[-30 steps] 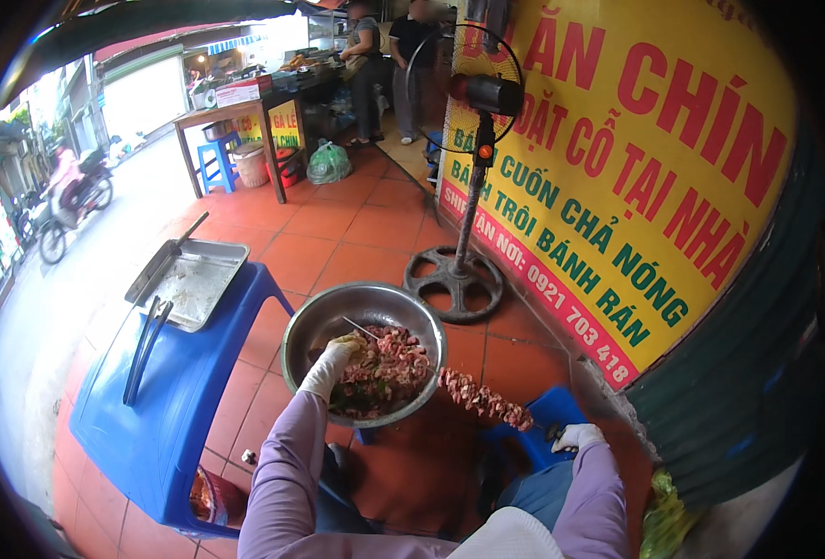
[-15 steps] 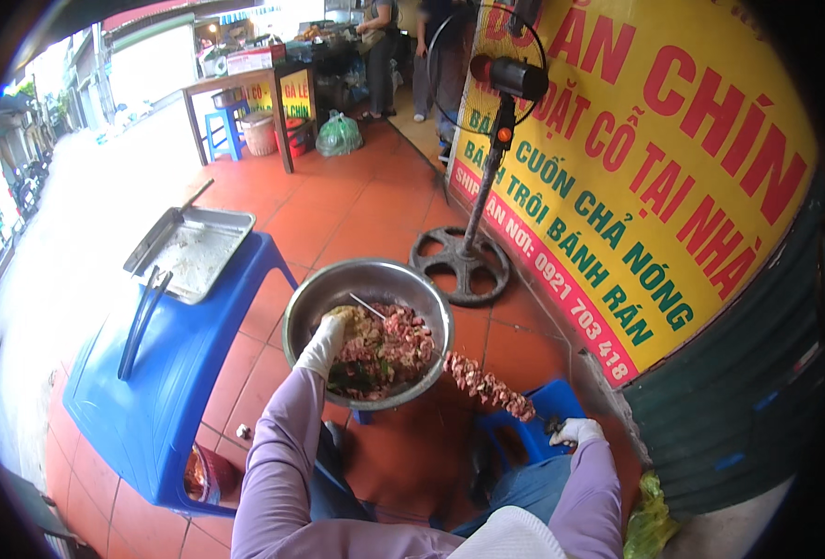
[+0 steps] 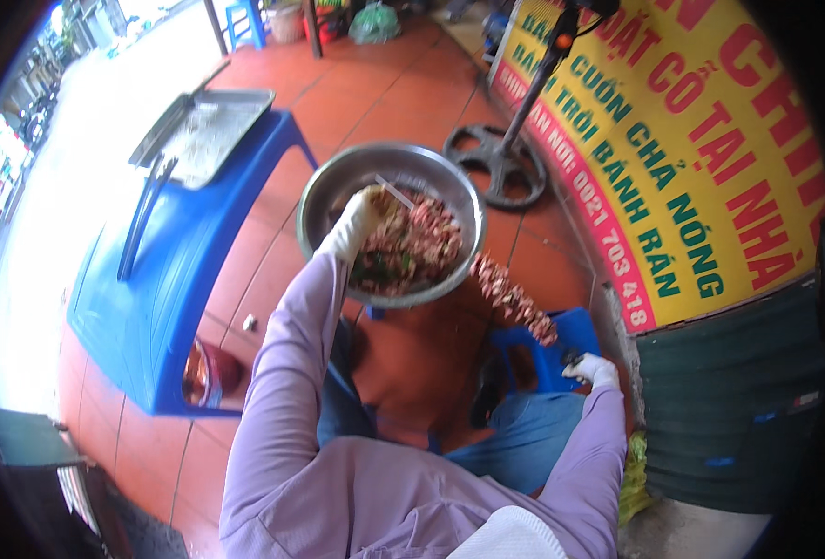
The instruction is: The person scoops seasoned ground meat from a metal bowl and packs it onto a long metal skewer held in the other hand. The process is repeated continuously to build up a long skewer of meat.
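A wide steel bowl [image 3: 314,191] in front of me holds chopped raw meat [image 3: 426,238] with some green leaves. My left hand [image 3: 358,225], in a pale glove, reaches into the left side of that bowl. Its fingers are sunk in the meat and mostly hidden. Beside them a thin pale stick [image 3: 395,192] slants out of the meat. On the right, my gloved right hand [image 3: 595,370] is closed round the dark handle end of a long skewer of meat [image 3: 517,303]. The packed meat runs from near the bowl's right rim down toward this hand.
A blue plastic table [image 3: 198,270] stands at the left, carrying a metal tray [image 3: 209,140] and dark tongs [image 3: 142,219]. Under my right hand is a blue stool [image 3: 575,328]. Beyond the bowl stands a fan's round base [image 3: 524,191], beside a yellow sign [image 3: 617,121].
The view has tilted down, so the bowl, table and sign sit higher in the picture. My left hand stays in the meat, and my right hand still grips the skewer.
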Demonstrator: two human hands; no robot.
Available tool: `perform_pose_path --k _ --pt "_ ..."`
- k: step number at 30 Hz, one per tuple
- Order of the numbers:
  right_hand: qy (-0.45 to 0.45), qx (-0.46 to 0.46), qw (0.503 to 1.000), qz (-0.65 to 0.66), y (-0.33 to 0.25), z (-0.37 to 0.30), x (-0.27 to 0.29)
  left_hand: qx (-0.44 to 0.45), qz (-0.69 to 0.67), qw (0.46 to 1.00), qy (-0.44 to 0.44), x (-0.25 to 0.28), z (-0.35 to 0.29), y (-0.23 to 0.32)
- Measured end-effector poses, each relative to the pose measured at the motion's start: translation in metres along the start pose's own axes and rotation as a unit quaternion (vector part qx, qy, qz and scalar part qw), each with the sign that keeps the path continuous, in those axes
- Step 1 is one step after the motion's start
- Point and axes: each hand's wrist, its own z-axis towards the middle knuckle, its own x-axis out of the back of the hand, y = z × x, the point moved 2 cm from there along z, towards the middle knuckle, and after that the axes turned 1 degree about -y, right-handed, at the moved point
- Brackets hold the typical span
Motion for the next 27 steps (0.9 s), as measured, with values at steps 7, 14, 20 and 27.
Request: perform_pose_path --k 7,14,20,27 --pt "0.045 -0.013 0.998 0.049 -0.031 -0.010 0.001 0.194 -0.521 0.816 0.161 0.018 0.013 -0.016" --pt "-0.005 0.003 1.000 0.030 -0.038 -0.012 0.007 0.150 -0.510 0.825 0.193 0.016 0.021 -0.005" --pt "0.018 -0.007 0.999 0.034 -0.034 -0.014 0.005 0.116 -0.523 0.818 0.210 0.016 0.024 -0.005" --pt "0.015 -0.012 1.000 0.010 -0.029 -0.006 0.004 0.042 -0.481 0.861 0.158 0.019 0.033 -0.012"
